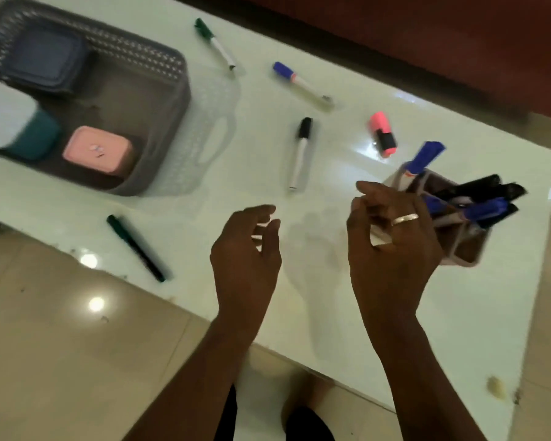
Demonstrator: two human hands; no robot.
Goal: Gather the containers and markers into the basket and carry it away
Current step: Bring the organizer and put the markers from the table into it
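Note:
A grey plastic basket (159,90) stands at the table's far left. It holds a dark blue container (45,58), a white and teal container (13,125) and a pink container (99,151). Loose on the table lie a green-capped marker (215,43), a blue-capped marker (301,82), a black-capped marker (300,151), a pink highlighter (383,133) and a dark green pen (136,248). A pinkish holder (468,249) with several markers stands at the right. My right hand (392,243) hovers in front of it, fingers loosely curled and empty. My left hand (245,259) hovers open above the table's near edge.
The white glossy table (331,313) runs diagonally, with tiled floor (61,345) below its near edge. A dark red surface (427,43) lies beyond the far edge. A small yellowish scrap (496,386) sits at the near right corner.

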